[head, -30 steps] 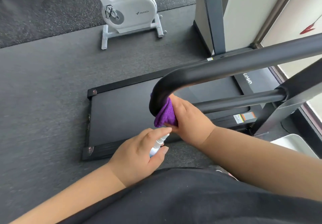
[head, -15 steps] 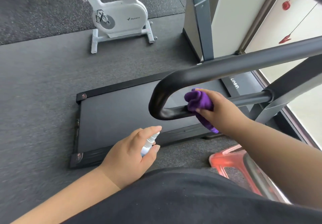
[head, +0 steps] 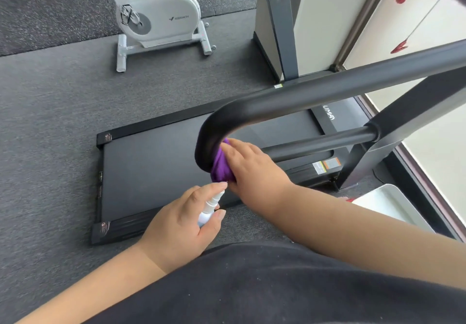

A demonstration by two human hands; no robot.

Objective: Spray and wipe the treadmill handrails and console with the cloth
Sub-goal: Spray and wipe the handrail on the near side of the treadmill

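My right hand (head: 248, 170) is reaching forward across my body, arm stretched out bare, fingers wrapped over a bunched purple cloth (head: 220, 168) and pressing it against the bend of the black padded handrail (head: 302, 99). My left hand (head: 180, 222) sits lower, gripping a small white spray bottle (head: 210, 206), index finger resting on top.

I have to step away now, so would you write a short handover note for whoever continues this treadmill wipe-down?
Left hand grips the spray bottle, nozzle toward the cloth.
Right hand presses the purple cloth against the curved end of the near handrail.
Done: cannot tell how much of this handrail has been wiped.
Left: the lower bar, the far handrail and the console, both out of view.
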